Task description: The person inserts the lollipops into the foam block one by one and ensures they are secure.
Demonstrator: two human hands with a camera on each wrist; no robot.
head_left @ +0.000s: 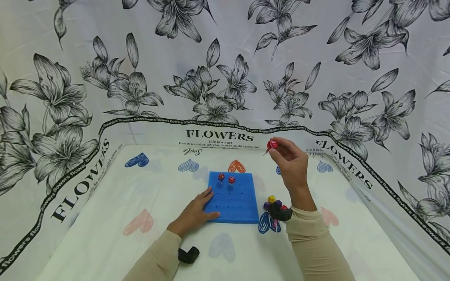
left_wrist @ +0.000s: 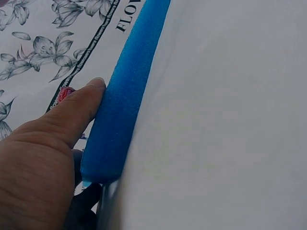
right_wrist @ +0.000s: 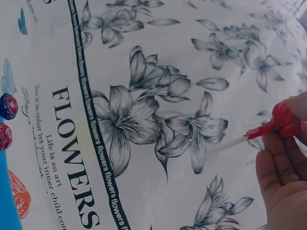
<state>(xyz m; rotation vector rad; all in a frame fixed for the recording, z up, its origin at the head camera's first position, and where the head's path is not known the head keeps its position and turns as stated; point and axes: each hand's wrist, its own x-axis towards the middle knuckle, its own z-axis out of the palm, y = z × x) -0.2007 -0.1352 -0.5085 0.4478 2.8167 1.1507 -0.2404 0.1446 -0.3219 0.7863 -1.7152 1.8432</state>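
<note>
My right hand (head_left: 293, 166) pinches a red-wrapped lollipop (head_left: 272, 145) between thumb and fingers, raised behind and right of a blue foam block (head_left: 235, 203). Its white stick points away from the fingers in the right wrist view, where the red wrapper (right_wrist: 287, 120) shows close up. Two lollipops stand upright in the block's back row, a red-and-blue one (head_left: 221, 177) and a red one (head_left: 231, 180). Against the block's left edge rests my left hand (head_left: 193, 212), fingers extended and thumb by the front corner. In the left wrist view the thumb (left_wrist: 72, 112) touches the block.
Right of the block lies a bunch of lollipops (head_left: 272, 199) in yellow, purple and red wrappers, partly hidden by the black wrist camera (head_left: 280, 212). A white cloth with printed hearts covers the table (head_left: 168, 234). Behind hangs a flower-printed curtain (head_left: 218, 89).
</note>
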